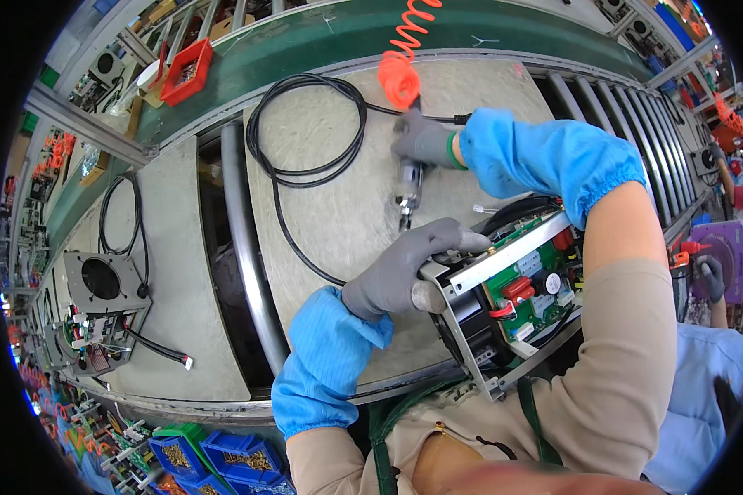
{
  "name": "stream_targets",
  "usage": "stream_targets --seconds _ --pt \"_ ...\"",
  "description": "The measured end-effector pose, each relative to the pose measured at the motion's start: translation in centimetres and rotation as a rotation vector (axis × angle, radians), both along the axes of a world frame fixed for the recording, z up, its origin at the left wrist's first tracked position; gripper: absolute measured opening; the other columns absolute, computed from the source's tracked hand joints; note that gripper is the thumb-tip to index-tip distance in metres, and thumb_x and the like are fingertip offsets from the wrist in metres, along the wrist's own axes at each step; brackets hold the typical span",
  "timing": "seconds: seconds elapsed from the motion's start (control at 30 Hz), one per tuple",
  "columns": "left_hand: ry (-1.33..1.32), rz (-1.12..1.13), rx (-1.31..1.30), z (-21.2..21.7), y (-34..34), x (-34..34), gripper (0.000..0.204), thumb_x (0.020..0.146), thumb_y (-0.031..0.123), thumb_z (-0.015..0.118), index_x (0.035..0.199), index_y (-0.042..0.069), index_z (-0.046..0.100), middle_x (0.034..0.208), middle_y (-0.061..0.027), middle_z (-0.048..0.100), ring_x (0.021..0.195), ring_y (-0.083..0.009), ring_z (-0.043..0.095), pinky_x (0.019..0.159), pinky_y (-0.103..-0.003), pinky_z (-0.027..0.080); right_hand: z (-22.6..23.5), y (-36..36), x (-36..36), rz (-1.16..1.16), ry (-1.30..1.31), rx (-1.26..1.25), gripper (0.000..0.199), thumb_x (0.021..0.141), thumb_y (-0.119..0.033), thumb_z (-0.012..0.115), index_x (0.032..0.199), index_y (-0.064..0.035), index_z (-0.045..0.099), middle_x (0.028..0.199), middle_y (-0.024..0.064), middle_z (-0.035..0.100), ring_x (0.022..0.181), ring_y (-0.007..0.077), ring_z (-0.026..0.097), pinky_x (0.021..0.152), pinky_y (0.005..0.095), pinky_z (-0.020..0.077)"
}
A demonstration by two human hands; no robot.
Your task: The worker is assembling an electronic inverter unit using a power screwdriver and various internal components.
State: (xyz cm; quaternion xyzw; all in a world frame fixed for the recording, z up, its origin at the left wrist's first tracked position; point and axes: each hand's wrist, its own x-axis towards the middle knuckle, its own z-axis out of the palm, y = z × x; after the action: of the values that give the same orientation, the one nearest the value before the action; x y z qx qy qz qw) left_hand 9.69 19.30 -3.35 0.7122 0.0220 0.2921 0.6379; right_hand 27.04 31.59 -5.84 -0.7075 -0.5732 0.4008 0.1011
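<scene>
While left hand [404, 268] grips metal chassis [512, 289], right hand [421, 140] clamps screwdriver [408, 190], grey bench [330, 206], conveyor [305, 41] behind

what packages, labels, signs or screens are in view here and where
No signs or screens show.
Small round white label: on the green circuit board of the metal-framed unit the left hand steadies.
Red plastic bin: upper left, rectangular.
Blue plastic bins: bottom left, holding brass-coloured screws.

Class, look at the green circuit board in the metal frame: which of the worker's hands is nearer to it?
Left. The left hand grips the metal frame beside the circuit board; the right hand holds an electric screwdriver above, apart from it.
</scene>
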Motion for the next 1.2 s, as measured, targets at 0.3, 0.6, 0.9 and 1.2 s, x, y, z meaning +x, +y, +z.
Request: stream_targets --seconds 0.3,0.6,0.9,1.2 --pt "0.104 0.003 -0.143 1.4 -0.4 -0.3 0.094 0.068 0.077 0.061 0.12 -0.001 0.057 0.109 -0.0127 0.06 0.105 -0.0229 0.059 0.092 -0.033 0.045 14.2 0.6 0.1 0.285 0.206 0.985 0.066 0.072 -0.013 0.065 0.136 -0.0173 0.048 0.093 0.0118 0.061 0.082 0.021 0.061 0.072 0.0344 0.0517" --pt "0.14 0.073 -0.047 1.3 -0.6 -0.2 0.088 0.076 0.072 0.057 0.123 -0.003 0.056 0.113 -0.0119 0.063 0.105 -0.0203 0.061 0.094 -0.031 0.046 21.1 -7.5 0.4 0.191 0.487 1.019 0.081 0.077 0.003 0.053 0.15 -0.0189 0.027 0.115 0.0041 0.055 0.081 0.0083 0.05 0.073 0.0244 0.0462" --pt "0.164 0.064 -0.101 1.4 -0.7 -0.3 0.101 0.066 0.084 0.053 0.117 -0.003 0.059 0.109 -0.0115 0.064 0.102 -0.0204 0.061 0.092 -0.032 0.046 17.0 -5.8 0.9 0.21 0.432 0.939 0.063 0.079 -0.004 0.058 0.139 -0.0169 0.045 0.088 0.004 0.058 0.07 0.0134 0.055 0.067 0.0267 0.0487" --pt "0.116 0.001 -0.195 1.2 -0.7 -0.4 0.076 0.075 0.062 0.064 0.117 -0.001 0.058 0.105 -0.0114 0.065 0.098 -0.0189 0.062 0.088 -0.031 0.048 10.9 -1.9 1.7 0.198 0.297 0.932 0.051 0.076 -0.004 0.063 0.127 -0.0106 0.054 0.094 0.0037 0.059 0.087 0.0139 0.057 0.079 0.0294 0.0496"
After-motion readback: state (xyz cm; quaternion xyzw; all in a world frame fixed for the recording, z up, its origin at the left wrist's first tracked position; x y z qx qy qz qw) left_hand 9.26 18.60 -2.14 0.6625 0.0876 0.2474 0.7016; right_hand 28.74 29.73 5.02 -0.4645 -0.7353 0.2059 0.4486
